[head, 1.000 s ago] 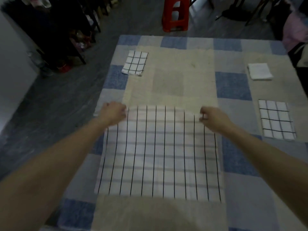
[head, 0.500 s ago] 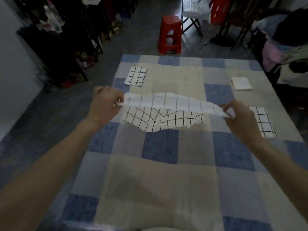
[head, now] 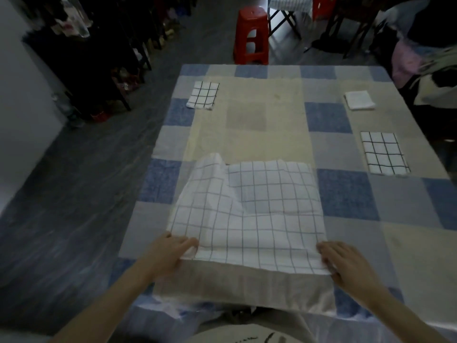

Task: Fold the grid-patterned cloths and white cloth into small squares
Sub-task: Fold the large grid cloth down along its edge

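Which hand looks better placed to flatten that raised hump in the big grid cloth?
Probably the left hand: the large white grid-patterned cloth bulges up along its far left side, straight ahead of it. The right hand holds the opposite near corner.

A single wide-angle view from the person's head looks forward and steeply down across the table (head: 247,134), close above its near edge. Both forearms enter from the bottom corners, so the near end fills the lower half. The far end of the table sits high in the picture, with dark floor (head: 74,184) to the left and a red stool (head: 251,35) beyond. Straight lines bow toward the edges.
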A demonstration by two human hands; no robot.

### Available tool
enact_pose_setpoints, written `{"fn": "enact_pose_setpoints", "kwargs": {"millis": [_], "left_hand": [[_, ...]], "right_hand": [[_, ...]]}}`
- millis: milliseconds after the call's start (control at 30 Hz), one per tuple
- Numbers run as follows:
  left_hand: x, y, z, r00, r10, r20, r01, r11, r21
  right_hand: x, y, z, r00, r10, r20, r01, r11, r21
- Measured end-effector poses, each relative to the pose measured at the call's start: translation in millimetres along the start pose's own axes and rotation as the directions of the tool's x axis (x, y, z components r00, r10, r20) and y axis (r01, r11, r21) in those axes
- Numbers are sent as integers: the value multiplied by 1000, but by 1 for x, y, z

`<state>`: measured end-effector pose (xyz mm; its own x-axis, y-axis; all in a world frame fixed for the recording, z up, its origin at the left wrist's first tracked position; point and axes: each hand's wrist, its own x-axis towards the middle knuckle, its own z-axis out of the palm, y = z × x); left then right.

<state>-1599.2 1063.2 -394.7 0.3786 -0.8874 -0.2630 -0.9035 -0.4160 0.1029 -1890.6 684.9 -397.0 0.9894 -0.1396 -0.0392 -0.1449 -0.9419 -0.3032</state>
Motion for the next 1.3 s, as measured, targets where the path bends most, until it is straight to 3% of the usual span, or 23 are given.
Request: {"fn": "enact_pose_setpoints", "kwargs": {"millis": [100,200,300,367,433,467,533,600,667,733,833,900,1033,1300], "left_hand": [[-18,17,7,989,-60,132,61,998,-6],[-27,27,1,961,-117,250,170,964,-203],[-20,21,-15,964,-161,212,216,939,-268],[-1,19,-22,963,-250,102,269,880,-391],[24,23,-16,945,-306,-114,221,858,-465],[37,31,-13,939,-291,-184,183,874,-449],[61,49,0,951,-220,-217,125,917,-380],[80,66,13,964,-153,-216,76,942,-326],[95,76,19,970,-159,-182,100,949,-300],[107,82,21,967,-214,-139,170,946,-276],[127,86,25,962,-252,-103,225,948,-224],[138,85,26,954,-285,-92,265,946,-185],[160,81,25,943,-322,-82,308,939,-152],[201,68,11,917,-381,-119,365,921,-137]], "right_hand": [[-19,-11,9,994,-32,105,30,999,16],[-30,-17,14,985,-39,169,32,999,43],[-35,-14,11,974,-47,220,42,999,27],[-29,-6,4,984,-14,177,0,997,80],[-8,-1,-3,982,182,55,-189,958,215],[7,-1,-6,941,339,14,-328,898,292],[40,-4,-9,794,607,43,-562,703,437],[67,-10,-12,690,719,83,-658,574,488],[84,-15,-12,715,698,-46,-628,669,399],[98,-24,-8,789,598,-143,-547,789,278],[122,-50,5,910,376,-173,-357,925,131],[135,-66,20,956,279,-93,-273,959,68],[160,-71,47,949,306,73,-308,952,3],[203,-26,57,947,309,87,-300,949,-99]]}}
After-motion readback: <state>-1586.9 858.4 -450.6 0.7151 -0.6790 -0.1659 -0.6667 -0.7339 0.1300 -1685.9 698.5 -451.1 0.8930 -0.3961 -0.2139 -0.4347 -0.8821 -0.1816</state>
